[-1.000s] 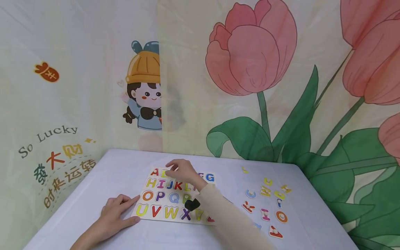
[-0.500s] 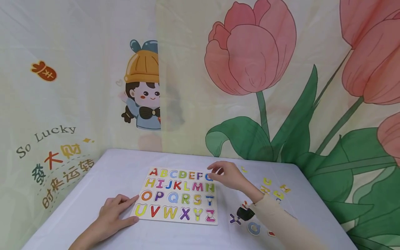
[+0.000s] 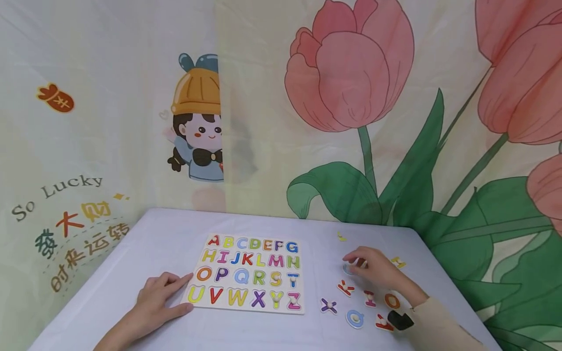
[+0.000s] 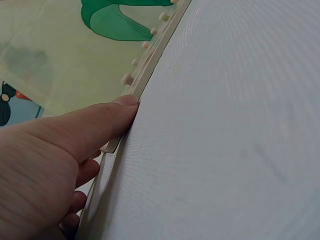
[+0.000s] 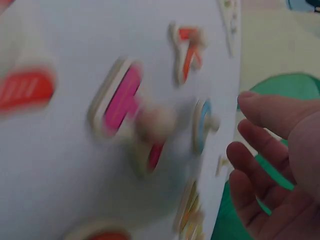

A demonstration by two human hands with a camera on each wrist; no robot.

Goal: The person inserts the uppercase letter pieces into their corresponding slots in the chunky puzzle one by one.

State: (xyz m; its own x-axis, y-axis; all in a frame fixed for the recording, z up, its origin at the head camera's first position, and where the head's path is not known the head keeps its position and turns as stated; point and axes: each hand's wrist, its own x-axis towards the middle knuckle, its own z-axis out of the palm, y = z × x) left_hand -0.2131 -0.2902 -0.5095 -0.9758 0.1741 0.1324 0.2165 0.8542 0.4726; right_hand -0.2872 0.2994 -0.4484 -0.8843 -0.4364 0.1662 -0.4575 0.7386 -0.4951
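Observation:
A white alphabet puzzle board (image 3: 228,310) with rows of coloured letters lies on the table. My left hand (image 3: 159,298) rests at its near left corner, index fingertip on the left edge. In the left wrist view the thumb (image 4: 100,122) presses on the board's edge, and several knobs stand up beyond it. My right hand (image 3: 375,268) hovers over loose letter pieces on the right, fingers loosely bent and holding nothing. Under its fingertips is a light blue C piece (image 5: 202,127). Close by lie a red K (image 3: 345,287) and a pink I (image 3: 370,298). Other pieces are hidden beneath this hand.
Nearer me lie a purple X (image 3: 328,305), a light blue Q (image 3: 354,319), a red piece (image 3: 383,322) and an orange O (image 3: 392,301). Farther back are a small yellow piece (image 3: 341,237) and a yellow H (image 3: 397,262). A printed curtain (image 3: 259,146) hangs behind the table.
My right hand has moved right, from over the board's top row to over the loose pieces, uncovering the board's letters. My left hand has stayed at the board's corner.

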